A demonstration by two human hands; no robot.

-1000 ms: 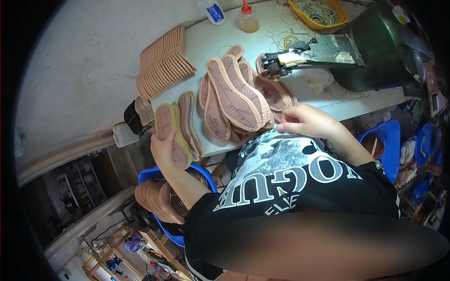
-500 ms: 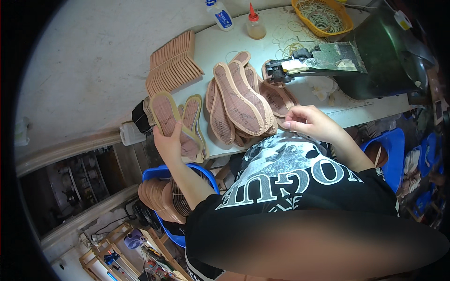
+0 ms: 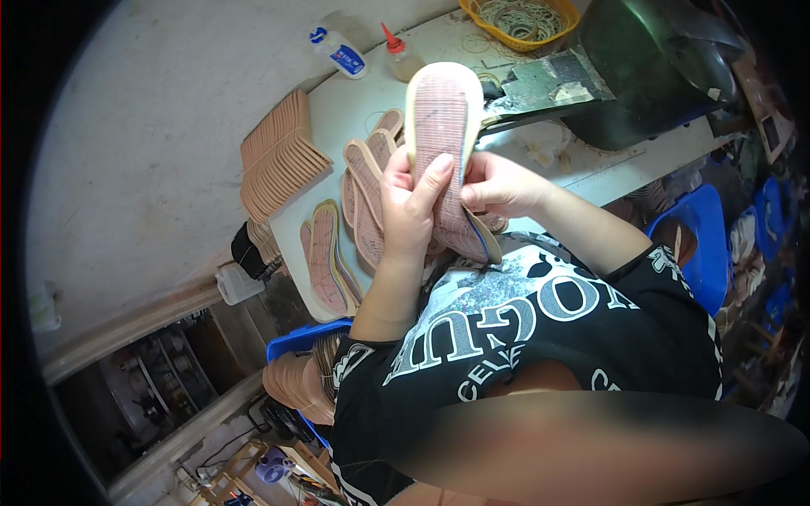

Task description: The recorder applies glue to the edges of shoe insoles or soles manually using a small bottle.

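In front of my chest I hold up a shoe insole point(image 3: 440, 110) with a pinkish striped middle and a pale yellow rim. My left hand point(image 3: 409, 202) is closed round its left side, thumb lying across the striped face. On its right edge my right hand point(image 3: 498, 187) pinches with thumb and fingers; some fingertips are hidden behind it. Behind my left hand lies a pile of similar insoles point(image 3: 361, 207), partly covered by my hands. A smaller group of yellow-rimmed insoles point(image 3: 325, 261) rests at the table's left end.
A bound stack of tan insoles point(image 3: 283, 156) stands at the back left. Behind are a white bottle point(image 3: 342, 57), a red-tipped glue bottle point(image 3: 403, 57) and a yellow basket of cords point(image 3: 523, 24). A dark green machine point(image 3: 650, 76) occupies the table's right. Blue bins point(image 3: 696, 244) flank me.
My left hand has lifted an insole from the left group and brought it rightward before my chest. My right hand has left the pile and now grips that insole's edge. The view has shifted.
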